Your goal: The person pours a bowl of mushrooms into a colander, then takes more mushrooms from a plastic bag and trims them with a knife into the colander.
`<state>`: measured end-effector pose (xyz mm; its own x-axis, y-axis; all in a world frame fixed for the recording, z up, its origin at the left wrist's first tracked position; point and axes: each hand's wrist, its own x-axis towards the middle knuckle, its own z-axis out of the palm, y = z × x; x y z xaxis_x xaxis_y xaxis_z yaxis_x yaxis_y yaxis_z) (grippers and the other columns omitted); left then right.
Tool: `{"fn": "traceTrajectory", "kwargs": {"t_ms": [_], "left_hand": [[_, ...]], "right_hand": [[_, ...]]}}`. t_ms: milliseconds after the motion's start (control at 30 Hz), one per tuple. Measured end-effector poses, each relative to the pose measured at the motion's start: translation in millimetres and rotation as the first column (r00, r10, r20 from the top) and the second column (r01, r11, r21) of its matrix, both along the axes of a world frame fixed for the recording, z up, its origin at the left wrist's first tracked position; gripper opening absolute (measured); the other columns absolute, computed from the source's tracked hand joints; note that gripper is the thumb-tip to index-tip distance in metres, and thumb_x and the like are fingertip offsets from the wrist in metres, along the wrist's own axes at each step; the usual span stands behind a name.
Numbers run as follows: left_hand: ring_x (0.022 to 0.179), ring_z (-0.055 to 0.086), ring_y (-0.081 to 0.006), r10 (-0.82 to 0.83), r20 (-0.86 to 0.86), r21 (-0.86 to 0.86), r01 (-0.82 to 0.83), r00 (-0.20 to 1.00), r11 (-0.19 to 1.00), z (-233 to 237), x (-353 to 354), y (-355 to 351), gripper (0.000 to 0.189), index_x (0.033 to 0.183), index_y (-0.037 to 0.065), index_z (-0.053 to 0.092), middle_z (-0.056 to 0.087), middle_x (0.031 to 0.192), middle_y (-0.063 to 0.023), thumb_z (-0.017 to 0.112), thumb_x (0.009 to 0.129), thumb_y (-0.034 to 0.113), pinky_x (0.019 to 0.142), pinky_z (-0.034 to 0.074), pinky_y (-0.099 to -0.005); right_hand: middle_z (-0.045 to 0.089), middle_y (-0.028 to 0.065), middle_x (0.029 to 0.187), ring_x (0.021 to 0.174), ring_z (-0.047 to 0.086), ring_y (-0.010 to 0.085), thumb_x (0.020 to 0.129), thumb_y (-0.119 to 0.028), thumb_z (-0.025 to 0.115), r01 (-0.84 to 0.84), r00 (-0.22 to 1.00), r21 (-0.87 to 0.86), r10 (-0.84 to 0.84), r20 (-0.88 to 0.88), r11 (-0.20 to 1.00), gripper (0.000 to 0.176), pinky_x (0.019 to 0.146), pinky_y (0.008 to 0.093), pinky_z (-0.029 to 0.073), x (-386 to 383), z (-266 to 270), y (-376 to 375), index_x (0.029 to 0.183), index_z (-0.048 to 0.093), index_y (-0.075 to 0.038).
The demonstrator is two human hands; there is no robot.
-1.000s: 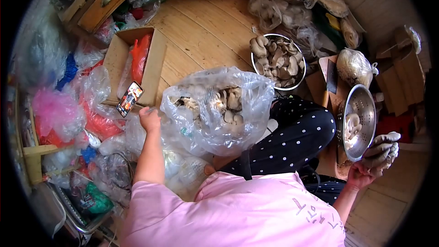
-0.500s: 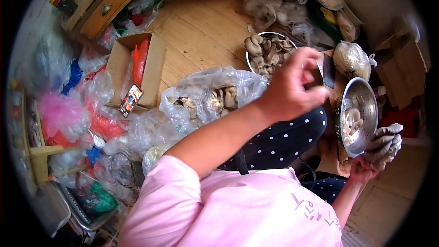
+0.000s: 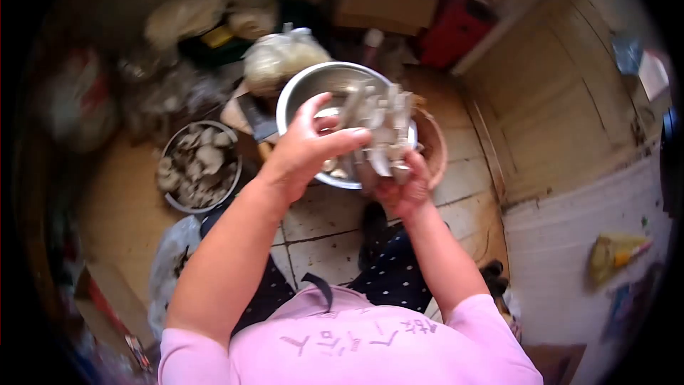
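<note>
A cluster of grey oyster mushrooms (image 3: 385, 125), smeared by motion, is held up over the metal colander (image 3: 293, 89). My right hand (image 3: 407, 189) is closed around its base from below. At the cluster's left side is my left hand (image 3: 303, 146), fingers apart and curved, its thumb tip overlapping the cluster's edge in this view. A few pale mushroom pieces (image 3: 335, 168) show in the colander beneath my left hand. To the left, a white-rimmed bowl (image 3: 187, 208) holds many more oyster mushrooms (image 3: 206, 159).
A brown basket (image 3: 436, 150) stands behind the colander's right side. Beyond the colander sits a tied plastic bag (image 3: 281, 60), with a dark flat object (image 3: 258, 115) below it. A clear bag (image 3: 171, 242) lies by my left leg. A wooden panel (image 3: 563, 93) rises at right.
My view has swung right. My left hand has come across to the mushroom cluster, and my right hand has brought the cluster from beside the colander to above it.
</note>
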<state>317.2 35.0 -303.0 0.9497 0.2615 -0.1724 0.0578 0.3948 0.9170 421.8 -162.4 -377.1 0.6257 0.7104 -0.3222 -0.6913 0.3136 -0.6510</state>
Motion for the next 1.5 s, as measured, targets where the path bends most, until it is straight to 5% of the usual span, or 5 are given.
{"fn": "traceTrajectory", "kwargs": {"t_ms": [100,867,1067,1167,1500], "left_hand": [[0.116,0.054,-0.0248,-0.036,0.040,-0.047,0.038,0.999,0.998,-13,29,-3,0.104,0.146,-0.002,0.026,0.054,0.127,-0.0186,0.086,0.065,0.023,0.101,0.041,-0.0367],[0.104,0.064,-0.0257,-0.151,-0.092,-0.388,0.104,0.984,0.916,-107,119,29,0.062,0.127,0.001,0.050,0.064,0.115,-0.0112,0.072,0.070,0.001,0.095,0.049,-0.0405],[0.106,0.063,-0.0272,-0.078,-0.111,-0.395,0.028,0.991,0.918,-112,121,31,0.053,0.124,-0.004,0.055,0.065,0.116,-0.0143,0.069,0.075,0.009,0.099,0.047,-0.0415],[0.103,0.064,-0.0254,-0.048,-0.117,-0.369,0.001,0.992,0.929,-107,118,27,0.049,0.122,-0.002,0.057,0.066,0.111,-0.0125,0.068,0.075,0.007,0.097,0.049,-0.0399],[0.100,0.063,-0.0219,-0.043,-0.099,-0.191,0.023,0.994,0.981,-91,114,12,0.053,0.123,-0.001,0.053,0.064,0.110,-0.0100,0.067,0.072,0.006,0.093,0.048,-0.0360]], "right_hand": [[0.064,0.0035,0.101,0.069,0.064,0.0103,0.093,-0.033,0.057,-0.009,0.999,0.017,0.008,0.035,1.000,0.038,0.036,0.0152,0.041,9,10,9,0.124,0.052,-0.011],[0.059,0.0027,0.074,0.044,0.048,0.0068,0.080,-0.035,0.076,-0.018,0.950,-0.385,0.136,0.281,0.923,0.061,0.036,0.0209,0.035,85,-9,11,0.124,0.051,-0.002],[0.062,0.0082,0.104,0.067,0.057,0.0092,0.074,-0.027,0.084,0.211,0.911,-0.349,-0.055,0.408,0.913,0.067,0.055,0.0227,0.048,78,4,12,0.127,0.050,-0.003],[0.057,0.0070,0.119,0.110,0.055,0.0133,0.073,-0.013,0.084,0.364,0.610,-0.311,0.028,0.792,0.878,0.067,0.092,0.0274,0.048,72,-10,11,0.129,0.050,0.000],[0.063,0.0116,0.103,0.091,0.063,0.0330,0.073,-0.014,0.070,0.622,0.094,-0.305,0.318,0.943,0.721,0.037,0.078,0.0387,0.053,64,-20,18,0.108,0.060,-0.010]]}}
